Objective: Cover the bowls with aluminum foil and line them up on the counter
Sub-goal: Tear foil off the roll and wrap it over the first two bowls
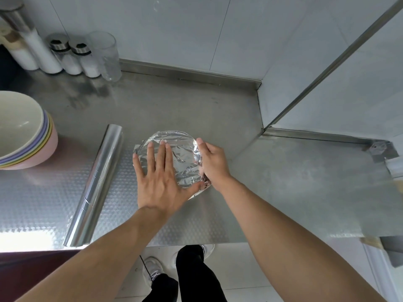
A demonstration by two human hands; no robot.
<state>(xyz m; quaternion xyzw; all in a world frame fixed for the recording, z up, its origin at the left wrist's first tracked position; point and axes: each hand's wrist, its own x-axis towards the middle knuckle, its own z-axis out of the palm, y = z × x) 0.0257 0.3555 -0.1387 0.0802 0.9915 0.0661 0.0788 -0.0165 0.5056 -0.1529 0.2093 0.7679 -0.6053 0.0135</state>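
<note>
Foil-covered bowl (174, 153) under flat, spread left fingers (162, 153), right fingers (201, 149) curled gripping its rim.

Both bare forearms reaching forward and down, left hand (160, 177) flat, fingers straight and spread, palm pressing downward, right hand (212, 163) beside it, fingers curled under, thumb pointing forward

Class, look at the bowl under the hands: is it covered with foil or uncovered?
Covered: crinkled foil spans the bowl's top, pressed by the left hand.
</note>
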